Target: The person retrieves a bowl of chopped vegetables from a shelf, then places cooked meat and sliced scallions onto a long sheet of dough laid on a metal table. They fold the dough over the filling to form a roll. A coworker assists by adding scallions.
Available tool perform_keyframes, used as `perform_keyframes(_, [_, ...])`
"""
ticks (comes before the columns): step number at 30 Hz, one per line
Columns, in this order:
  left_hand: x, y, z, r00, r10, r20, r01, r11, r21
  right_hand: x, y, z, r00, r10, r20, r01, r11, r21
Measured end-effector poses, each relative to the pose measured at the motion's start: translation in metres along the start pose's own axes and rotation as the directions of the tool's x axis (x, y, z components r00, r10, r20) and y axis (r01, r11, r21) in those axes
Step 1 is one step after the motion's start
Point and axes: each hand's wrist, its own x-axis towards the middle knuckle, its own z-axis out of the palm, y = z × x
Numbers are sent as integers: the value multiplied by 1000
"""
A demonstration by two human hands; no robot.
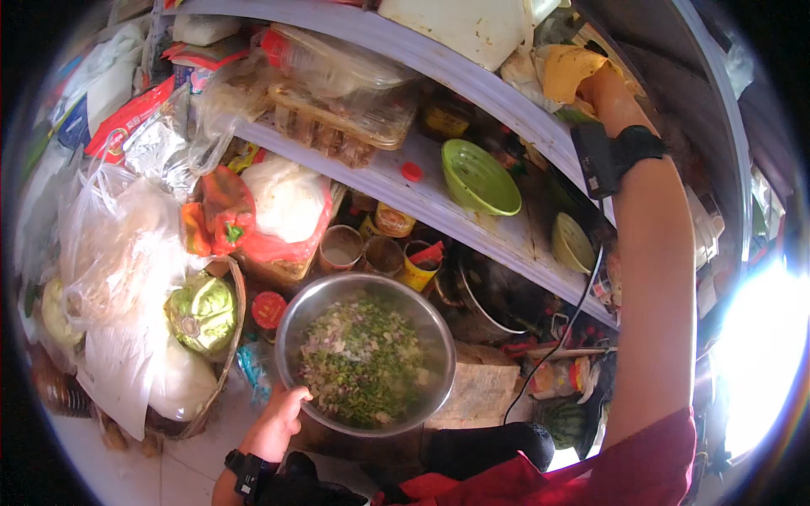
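My left hand (283, 419) grips the near left rim of a wide steel bowl (447, 333), its thumb hooked over the edge. Inside lies a chopped mix (363, 358) of green pieces and pale purplish bits, with a small white patch on top. My right arm stretches up to the upper shelf at the far right. There my right hand (609, 94) is against a crumpled yellow-orange sheet or wrapper (569, 72). The fingers of that hand are hidden, so whether they hold it does not show.
A green bowl (481, 177) and a pale green bowl (574, 243) stand on the middle shelf (388, 173). Below are open cans (341, 247) and a dark pot (489, 291). At left, a basket (239, 337) holds a cabbage (202, 312) and plastic bags. A black cable (553, 350) hangs from my right wrist.
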Motion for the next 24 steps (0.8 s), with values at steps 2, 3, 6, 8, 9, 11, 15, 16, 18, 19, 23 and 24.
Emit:
perform_keyframes(2, [-1, 2, 1, 1000, -15, -11, 15, 1000, 23, 1, -4, 3, 999, 46, 15, -46, 999, -2])
perform_keyframes(3, [-2, 2, 1, 999, -34, 1, 34, 999, 21, 2, -6, 4, 998, 67, 23, -67, 998, 10])
perform_keyframes(6, [-2, 3, 2, 999, -39, 2, 39, 999, -4, 3, -11, 0, 990, 136, 30, -138, 985, 101])
perform_keyframes(8, [-2, 1, 1, 999, -53, -6, 53, 999, -4, 6, -15, -5, 983, 181, 35, -185, 963, 195])
perform_keyframes(9, [-1, 0, 1, 997, -77, -2, 77, 997, 11, 8, -17, -8, 978, 207, 36, -209, 945, 251])
perform_keyframes(11, [3, -4, -1, 997, -79, 8, 79, 997, -2, 12, -20, -13, 966, 254, 45, -252, 892, 375])
perform_keyframes(15, [13, -13, -5, 999, -39, -14, 39, 999, -8, 14, -22, -23, 942, 332, 53, -303, 766, 567])
perform_keyframes(16, [15, -15, -5, 1000, -18, -21, 19, 1000, 13, 11, -22, -29, 944, 326, 53, -292, 750, 593])
perform_keyframes(18, [18, -16, -6, 1000, -8, -11, 8, 999, 42, -2, -21, -41, 963, 258, 75, -245, 725, 643])
perform_keyframes(19, [19, -16, -6, 1000, 8, 0, -8, 999, 54, -11, -22, -49, 976, 194, 100, -211, 717, 664])
perform_keyframes(23, [17, -15, -7, 1000, -15, 0, 15, 1000, 12, -64, -34, -58, 995, 17, 97, -87, 627, 774])
perform_keyframes(24, [16, -15, -6, 999, -39, -6, 39, 999, -38, -81, -41, -50, 995, 30, 91, -90, 632, 770])
